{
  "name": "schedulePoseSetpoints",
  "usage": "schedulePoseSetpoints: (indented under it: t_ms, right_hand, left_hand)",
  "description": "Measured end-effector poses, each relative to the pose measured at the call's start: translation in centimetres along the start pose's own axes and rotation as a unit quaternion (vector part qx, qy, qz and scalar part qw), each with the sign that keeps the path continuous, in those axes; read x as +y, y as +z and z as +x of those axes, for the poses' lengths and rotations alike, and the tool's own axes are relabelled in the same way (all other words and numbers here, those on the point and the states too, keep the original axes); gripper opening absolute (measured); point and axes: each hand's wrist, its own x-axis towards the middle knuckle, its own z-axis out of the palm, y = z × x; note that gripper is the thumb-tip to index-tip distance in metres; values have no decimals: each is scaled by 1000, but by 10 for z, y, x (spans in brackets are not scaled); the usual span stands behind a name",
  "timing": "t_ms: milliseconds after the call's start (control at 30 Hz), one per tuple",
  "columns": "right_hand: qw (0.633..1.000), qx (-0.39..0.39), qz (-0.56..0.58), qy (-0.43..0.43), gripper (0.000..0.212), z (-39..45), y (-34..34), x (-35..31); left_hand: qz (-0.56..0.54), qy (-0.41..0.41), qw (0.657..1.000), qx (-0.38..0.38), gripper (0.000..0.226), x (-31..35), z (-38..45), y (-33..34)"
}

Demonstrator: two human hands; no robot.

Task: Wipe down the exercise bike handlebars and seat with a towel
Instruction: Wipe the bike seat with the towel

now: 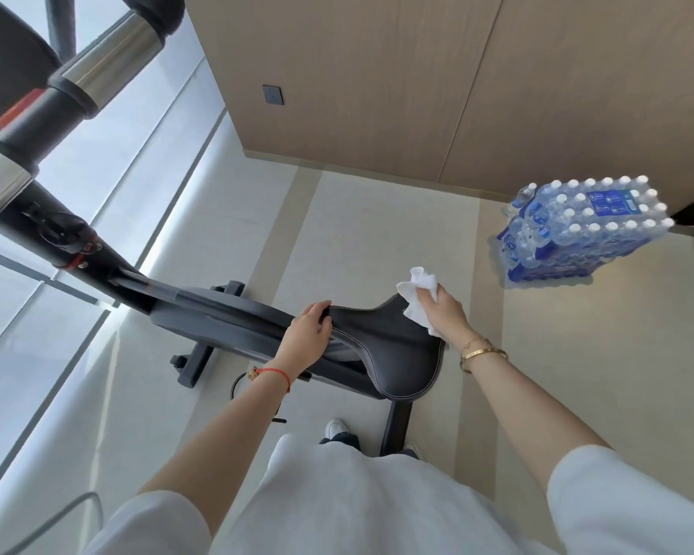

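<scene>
Two stacked bottle packs (pixel 585 230); right hand (pixel 443 310) presses towel (pixel 417 298) on seat (pixel 385 346).

White short sleeves (pixel 626 502), red cord bracelet (pixel 275 374), gold bangles (pixel 482 352), white shoe (pixel 336 427)

Handlebars (pixel 97 70) cut off at top-left edge; towel (pixel 417 300) partly hidden under right hand (pixel 443 314).

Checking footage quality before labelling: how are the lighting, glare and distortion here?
Head view: bright, even daylight; glare on the chrome handlebars; wide-angle bending tilts the walls; seat, towel and both hands, left and right, look sharp.
</scene>
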Motion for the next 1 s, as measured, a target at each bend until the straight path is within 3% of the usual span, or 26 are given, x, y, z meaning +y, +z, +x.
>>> schedulePoseSetpoints:
  t_ms: [133,233,367,467,667,1000]
  right_hand:
    - [991,104,28,-77,41,-30,19,22]
    - [981,156,24,-117,48,-55,39,45]
    - [956,191,-171,-141,52,-73,58,67]
    - [927,178,-273,-184,54,-68,54,67]
    - [930,133,-279,-199,68,-62,45,46]
    - [859,45,-391,-329,60,-82,46,53]
  left_hand:
    - [-5,15,1000,-5,42,-3,0,-1]
    - [-10,23,1000,-2,42,-5,0,-1]
    - [-11,31,999,-4,42,-7,0,-1]
    - [-10,34,999,-6,42,-7,0,-2]
    - [-5,38,999,-10,43,-9,0,-3]
    - [3,45,999,-13,45,-11,0,-3]
